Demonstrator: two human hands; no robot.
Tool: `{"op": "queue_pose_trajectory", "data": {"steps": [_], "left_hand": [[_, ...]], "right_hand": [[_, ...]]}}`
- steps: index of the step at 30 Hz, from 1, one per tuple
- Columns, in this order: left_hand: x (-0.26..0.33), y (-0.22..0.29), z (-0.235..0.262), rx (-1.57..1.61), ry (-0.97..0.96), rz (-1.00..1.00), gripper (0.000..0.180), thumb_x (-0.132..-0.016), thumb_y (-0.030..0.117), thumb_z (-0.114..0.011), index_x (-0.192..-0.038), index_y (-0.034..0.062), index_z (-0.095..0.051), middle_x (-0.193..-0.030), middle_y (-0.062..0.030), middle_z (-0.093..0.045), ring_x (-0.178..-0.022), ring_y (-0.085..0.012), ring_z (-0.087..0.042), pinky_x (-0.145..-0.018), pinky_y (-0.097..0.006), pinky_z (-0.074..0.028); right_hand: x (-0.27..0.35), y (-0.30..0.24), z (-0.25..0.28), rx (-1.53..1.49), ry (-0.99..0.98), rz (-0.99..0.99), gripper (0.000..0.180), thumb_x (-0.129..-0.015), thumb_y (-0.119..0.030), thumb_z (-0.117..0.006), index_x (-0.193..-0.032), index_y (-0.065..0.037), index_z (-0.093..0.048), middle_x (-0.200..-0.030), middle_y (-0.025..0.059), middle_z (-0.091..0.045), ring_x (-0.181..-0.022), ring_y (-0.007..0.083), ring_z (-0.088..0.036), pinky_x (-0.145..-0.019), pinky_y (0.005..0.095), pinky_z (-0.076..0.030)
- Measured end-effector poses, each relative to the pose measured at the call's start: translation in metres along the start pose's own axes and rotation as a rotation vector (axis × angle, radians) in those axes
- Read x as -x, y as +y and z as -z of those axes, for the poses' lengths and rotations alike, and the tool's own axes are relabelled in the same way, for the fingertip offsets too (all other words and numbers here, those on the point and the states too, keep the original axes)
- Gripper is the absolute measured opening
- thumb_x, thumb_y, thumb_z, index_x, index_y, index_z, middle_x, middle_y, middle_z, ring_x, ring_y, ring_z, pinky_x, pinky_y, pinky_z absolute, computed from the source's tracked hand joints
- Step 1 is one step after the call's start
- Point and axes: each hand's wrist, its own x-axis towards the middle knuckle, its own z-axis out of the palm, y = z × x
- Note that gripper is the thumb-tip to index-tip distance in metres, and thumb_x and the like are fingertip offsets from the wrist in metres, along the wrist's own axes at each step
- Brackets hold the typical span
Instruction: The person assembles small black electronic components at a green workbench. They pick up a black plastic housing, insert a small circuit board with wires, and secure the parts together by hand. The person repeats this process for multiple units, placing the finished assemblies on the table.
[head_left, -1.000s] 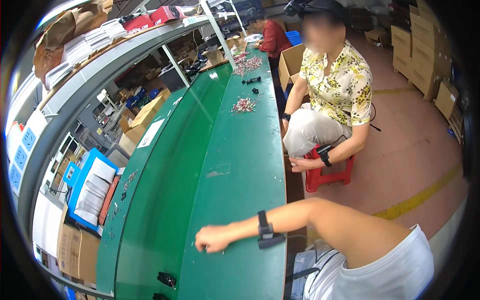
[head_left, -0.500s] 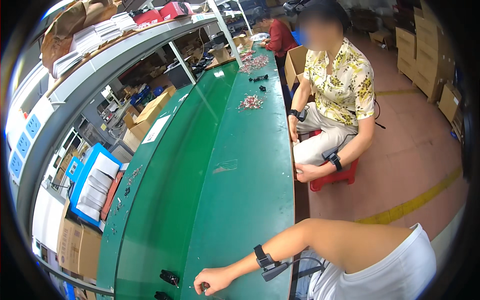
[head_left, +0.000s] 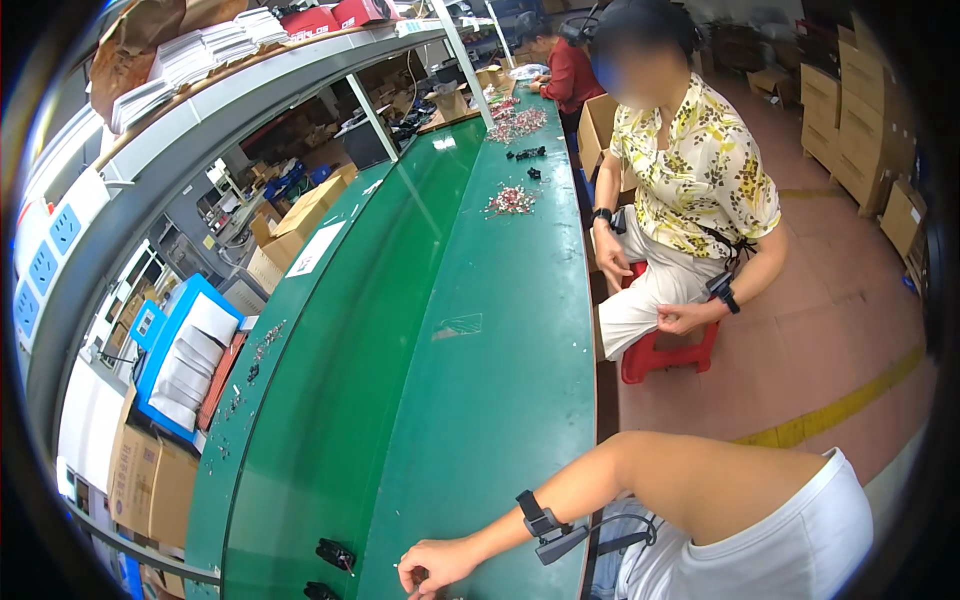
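My right hand [head_left: 440,565] rests low over the near end of the green bench [head_left: 480,420], its arm reaching in from the right with a black strapped device on the wrist. The fingers are curled together, and what they hold, if anything, is too small and hidden to name. Just left of it lie a black bundle [head_left: 335,553] with a thin light-tipped wire and another black bundle [head_left: 321,591], partly cut off by the lower edge. My left hand is out of view.
A person in a patterned shirt [head_left: 690,170] sits on a red stool [head_left: 665,360] at the bench's right side. Piles of small red and white parts [head_left: 511,201] lie farther along. A blue-framed bin [head_left: 190,360] and cartons [head_left: 155,480] stand left, beneath a loaded shelf.
The seated person's hands have moved back from the bench edge to over the lap. My right hand stays curled and has shifted slightly. The view has turned a little.
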Motion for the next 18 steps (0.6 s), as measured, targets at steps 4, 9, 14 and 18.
{"op": "queue_pose_trajectory", "data": {"steps": [4, 9, 14, 18], "left_hand": [[0.000, -0.001, 0.000, -0.023, -0.012, 0.013, 0.038, -0.087, 0.019, -0.070, -0.121, 0.0020, -0.064, -0.126, -0.0195, -0.060, -0.115, -0.0387, -0.056, -0.100, -0.046, -0.043], [0.007, -0.006, -0.009, -0.076, -0.001, 0.025, 0.039, -0.087, 0.020, -0.070, -0.121, 0.0018, -0.064, -0.126, -0.0203, -0.060, -0.114, -0.0391, -0.056, -0.100, -0.047, -0.044], [0.002, 0.001, -0.003, -0.049, 0.026, 0.019, 0.040, -0.086, 0.019, -0.071, -0.121, 0.0007, -0.063, -0.124, -0.0210, -0.060, -0.115, -0.0393, -0.055, -0.100, -0.047, -0.044], [-0.002, 0.004, -0.003, -0.025, 0.020, 0.019, 0.040, -0.085, 0.018, -0.071, -0.120, -0.0003, -0.063, -0.124, -0.0208, -0.059, -0.115, -0.0393, -0.055, -0.101, -0.047, -0.043]], "right_hand": [[0.001, -0.012, 0.003, -0.078, -0.021, -0.109, 0.017, -0.082, -0.008, -0.069, -0.098, -0.001, -0.069, -0.096, 0.0104, -0.072, -0.086, 0.0210, -0.070, -0.077, 0.0350, -0.055], [0.009, -0.024, 0.002, -0.128, 0.002, -0.176, 0.021, -0.085, -0.002, -0.061, -0.105, 0.001, -0.064, -0.097, 0.0106, -0.072, -0.089, 0.0212, -0.071, -0.081, 0.0341, -0.054], [0.006, -0.044, 0.008, -0.127, 0.022, -0.244, 0.031, -0.085, -0.002, -0.061, -0.116, -0.001, -0.058, -0.102, 0.0116, -0.067, -0.085, 0.0169, -0.071, -0.079, 0.0325, -0.054], [0.007, -0.036, 0.008, -0.180, 0.033, -0.198, 0.045, -0.086, -0.003, -0.062, -0.128, -0.002, -0.049, -0.103, 0.0116, -0.065, -0.084, 0.0158, -0.071, -0.078, 0.0324, -0.054]]}}
